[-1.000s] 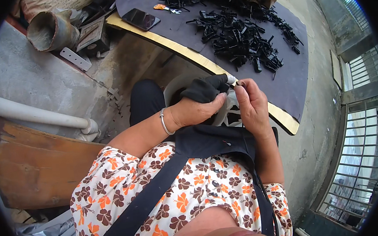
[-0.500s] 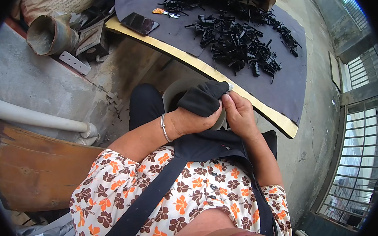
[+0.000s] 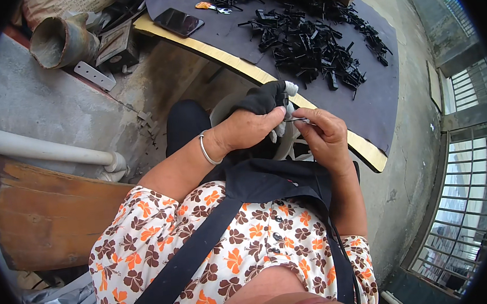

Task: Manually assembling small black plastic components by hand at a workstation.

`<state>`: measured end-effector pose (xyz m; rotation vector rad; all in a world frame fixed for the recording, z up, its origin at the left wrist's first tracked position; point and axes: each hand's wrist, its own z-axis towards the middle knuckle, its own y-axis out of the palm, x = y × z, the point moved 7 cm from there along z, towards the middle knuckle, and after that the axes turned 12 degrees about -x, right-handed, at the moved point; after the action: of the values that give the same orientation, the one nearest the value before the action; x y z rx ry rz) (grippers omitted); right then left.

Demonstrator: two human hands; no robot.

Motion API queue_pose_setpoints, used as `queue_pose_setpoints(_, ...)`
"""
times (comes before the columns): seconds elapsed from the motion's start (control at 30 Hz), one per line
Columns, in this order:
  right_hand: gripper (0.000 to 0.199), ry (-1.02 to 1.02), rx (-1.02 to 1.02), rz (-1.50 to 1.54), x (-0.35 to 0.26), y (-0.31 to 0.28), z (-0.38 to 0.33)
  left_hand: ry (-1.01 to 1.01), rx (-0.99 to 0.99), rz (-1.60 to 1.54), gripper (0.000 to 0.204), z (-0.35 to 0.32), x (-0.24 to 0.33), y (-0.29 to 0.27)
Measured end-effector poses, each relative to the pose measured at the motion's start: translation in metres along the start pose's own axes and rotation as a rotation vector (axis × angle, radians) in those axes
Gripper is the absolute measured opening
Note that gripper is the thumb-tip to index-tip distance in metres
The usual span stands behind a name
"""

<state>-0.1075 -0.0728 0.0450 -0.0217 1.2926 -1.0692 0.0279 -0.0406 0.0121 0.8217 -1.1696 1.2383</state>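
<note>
My left hand, with a silver bangle at its wrist, is closed in front of my lap, its bare thumb stretched toward the right. Black cloth with whitish, finger-like parts lies over and beyond its fingers; it resembles a glove, but I cannot tell whether it is worn or only held. My right hand is close by, thumb and forefinger pinched on a thin dark strand that runs toward the left thumb. A pale bucket stands below the hands, partly hidden by them.
Ahead, a table with a dark cover and pale edge bears a heap of small black plastic parts, a phone and an orange-handled tool. At left are a rusty pipe piece, a white pipe and a wooden board.
The black cloth has shifted and whitish finger-like parts now show. My right hand has moved slightly right, away from the cloth's tip, with a thin dark strand between its fingers.
</note>
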Motion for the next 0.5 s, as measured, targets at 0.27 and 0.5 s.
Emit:
queue_pose_setpoints(0.27,0.021,0.261,-0.022,0.409,0.028,0.021,-0.004,-0.033,-0.18,-0.006,0.025,-0.003,0.014,0.014)
queue_pose_setpoints(0.5,0.021,0.195,-0.15,0.203,0.022,0.024,-0.003,-0.053,-0.165,0.086,0.023,-0.004,-0.004,0.011)
